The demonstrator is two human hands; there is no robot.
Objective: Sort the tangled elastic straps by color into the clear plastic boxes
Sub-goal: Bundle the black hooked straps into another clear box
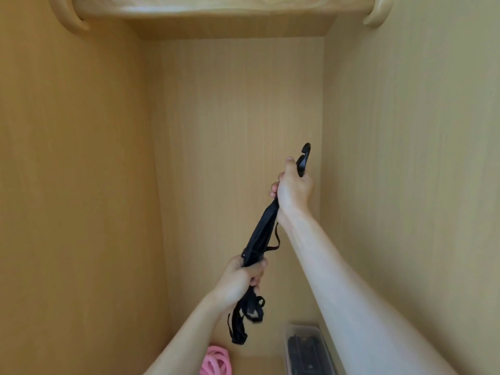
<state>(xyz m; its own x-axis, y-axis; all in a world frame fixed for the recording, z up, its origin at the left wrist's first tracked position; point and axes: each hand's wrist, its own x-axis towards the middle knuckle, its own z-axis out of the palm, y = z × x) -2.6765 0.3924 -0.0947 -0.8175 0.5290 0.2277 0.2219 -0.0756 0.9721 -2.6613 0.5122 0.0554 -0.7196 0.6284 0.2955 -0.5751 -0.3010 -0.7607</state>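
Pale wooden panels closed the view on three sides: a back panel (238, 117) in the middle of the frame, a left wall (75, 158) and a right wall (405, 131). A shelf (230, 12) ran along the top edge, with a curved bracket (70, 17) at the upper left.

The right forearm (365, 293) crossed the lower right of the frame and covered the right side of the clear plastic box (292, 336), which stood on the cabinet floor (259, 364) at the bottom edge. Inside the box lay dark straps (303, 353), blurred through the wall. Left of it on the floor, well apart from the box, sat a coil of pink straps (216, 361), cut off by the frame edge.

The bundle of black straps (262, 234) was held in the air at centre frame, stretched on a slant between both hands. The right hand (293, 190), the higher one, had its fingers clamped round the upper end, and a black tip stuck out above the fist. The left hand (240, 280), lower and to the left, had its fingers clamped round the lower part, with loose loops dangling beneath it, above the pink coil.
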